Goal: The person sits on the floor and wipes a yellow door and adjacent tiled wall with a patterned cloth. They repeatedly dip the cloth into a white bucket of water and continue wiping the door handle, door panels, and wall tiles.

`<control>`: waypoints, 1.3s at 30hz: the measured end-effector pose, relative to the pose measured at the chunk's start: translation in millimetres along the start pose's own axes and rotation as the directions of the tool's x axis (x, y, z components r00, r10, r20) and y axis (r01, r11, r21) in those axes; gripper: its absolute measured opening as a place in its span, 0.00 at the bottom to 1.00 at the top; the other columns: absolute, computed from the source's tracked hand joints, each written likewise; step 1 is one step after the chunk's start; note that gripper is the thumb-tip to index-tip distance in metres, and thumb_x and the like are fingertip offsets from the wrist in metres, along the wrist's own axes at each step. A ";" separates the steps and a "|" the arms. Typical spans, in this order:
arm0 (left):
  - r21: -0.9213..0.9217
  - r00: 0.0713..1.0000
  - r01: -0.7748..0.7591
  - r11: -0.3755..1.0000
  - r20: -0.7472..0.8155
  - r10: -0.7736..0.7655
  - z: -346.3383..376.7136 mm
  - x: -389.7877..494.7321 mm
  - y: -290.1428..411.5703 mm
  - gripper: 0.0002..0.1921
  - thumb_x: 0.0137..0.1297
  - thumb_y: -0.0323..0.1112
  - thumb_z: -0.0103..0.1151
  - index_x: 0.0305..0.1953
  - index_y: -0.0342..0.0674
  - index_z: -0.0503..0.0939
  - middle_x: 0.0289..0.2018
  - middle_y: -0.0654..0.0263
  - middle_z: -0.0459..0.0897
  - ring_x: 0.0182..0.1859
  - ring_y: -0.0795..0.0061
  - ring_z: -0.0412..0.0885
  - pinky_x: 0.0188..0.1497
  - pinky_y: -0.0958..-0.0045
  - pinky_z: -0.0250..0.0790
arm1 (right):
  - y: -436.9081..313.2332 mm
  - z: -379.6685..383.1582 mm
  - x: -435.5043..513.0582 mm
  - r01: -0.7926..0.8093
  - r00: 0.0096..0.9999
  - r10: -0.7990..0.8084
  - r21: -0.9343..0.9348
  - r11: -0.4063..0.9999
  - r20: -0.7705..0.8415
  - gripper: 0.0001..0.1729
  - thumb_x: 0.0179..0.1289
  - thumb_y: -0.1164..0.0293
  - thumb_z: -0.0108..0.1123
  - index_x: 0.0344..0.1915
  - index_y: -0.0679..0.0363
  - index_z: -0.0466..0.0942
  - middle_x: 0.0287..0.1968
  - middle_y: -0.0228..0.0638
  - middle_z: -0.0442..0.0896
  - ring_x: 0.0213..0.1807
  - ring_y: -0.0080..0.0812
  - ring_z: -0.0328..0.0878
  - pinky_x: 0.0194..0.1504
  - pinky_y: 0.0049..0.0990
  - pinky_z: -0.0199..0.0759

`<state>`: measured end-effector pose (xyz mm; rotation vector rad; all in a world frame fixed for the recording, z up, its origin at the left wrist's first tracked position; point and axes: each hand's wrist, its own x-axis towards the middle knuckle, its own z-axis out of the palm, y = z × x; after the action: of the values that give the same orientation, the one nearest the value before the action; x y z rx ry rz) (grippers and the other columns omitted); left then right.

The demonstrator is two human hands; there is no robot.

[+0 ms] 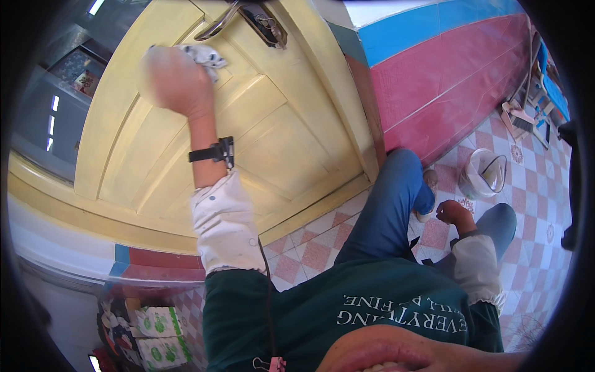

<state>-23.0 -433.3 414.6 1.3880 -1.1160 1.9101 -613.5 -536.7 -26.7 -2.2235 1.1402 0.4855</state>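
Observation:
My left hand (174,81) is blurred and presses a white cloth with dark spots (204,56) against a pale yellow panelled door (260,135). Most of the cloth is hidden beneath the palm and fingers. Just above the hand are the metal door handle (218,28) and a lock plate (262,21) with keys hanging at it. Down by my bent knees, my right hand (454,215) has its fingers curled in, and no object shows in it.
A bucket with a white liner (483,174) stands on the checkered tile floor (534,223) to my right. A broom (518,121) and dustpan lean near the pink and blue wall (441,79). Glass panes (60,107) border the door. Packs in white-and-green wrapping (160,337) sit at lower left.

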 end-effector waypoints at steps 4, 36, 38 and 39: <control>-0.101 0.993 -0.061 0.993 0.096 0.071 7.2 -28.2 48.9 0.23 0.53 0.37 0.60 0.54 0.51 0.86 0.55 0.53 0.83 0.60 0.48 0.79 0.60 0.47 0.70 | -1.3 1.7 0.7 -0.048 0.999 0.048 0.046 0.998 0.011 0.15 0.62 0.63 0.66 0.46 0.57 0.89 0.49 0.48 0.89 0.54 0.52 0.84 0.58 0.43 0.78; -0.578 0.765 0.134 0.805 0.577 0.286 -49.7 -156.8 171.9 0.19 0.52 0.31 0.68 0.48 0.51 0.87 0.57 0.60 0.83 0.59 0.54 0.78 0.63 0.52 0.68 | 6.6 15.5 0.0 0.127 0.963 -0.130 -0.026 0.992 -0.234 0.12 0.59 0.68 0.61 0.35 0.62 0.89 0.42 0.52 0.89 0.46 0.56 0.87 0.50 0.47 0.81; -0.640 0.869 0.175 0.748 0.457 0.188 -56.9 -121.3 177.7 0.18 0.54 0.31 0.67 0.48 0.51 0.87 0.57 0.57 0.83 0.58 0.52 0.79 0.61 0.51 0.69 | 4.9 16.2 2.0 0.105 0.967 -0.106 -0.016 0.994 -0.232 0.12 0.59 0.68 0.61 0.35 0.61 0.89 0.42 0.51 0.89 0.46 0.55 0.87 0.50 0.46 0.81; -0.621 0.907 0.140 0.771 0.393 0.151 -61.1 -100.1 178.1 0.19 0.55 0.30 0.67 0.50 0.49 0.86 0.57 0.56 0.83 0.58 0.50 0.79 0.61 0.51 0.69 | 3.8 15.3 2.3 0.094 0.969 -0.095 -0.015 0.995 -0.230 0.12 0.59 0.68 0.61 0.36 0.60 0.89 0.42 0.51 0.89 0.47 0.54 0.87 0.50 0.46 0.81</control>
<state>-161.5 -469.1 256.4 1.3972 -1.7706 1.0434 -616.1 -530.0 -40.9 -2.3721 1.1413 0.1935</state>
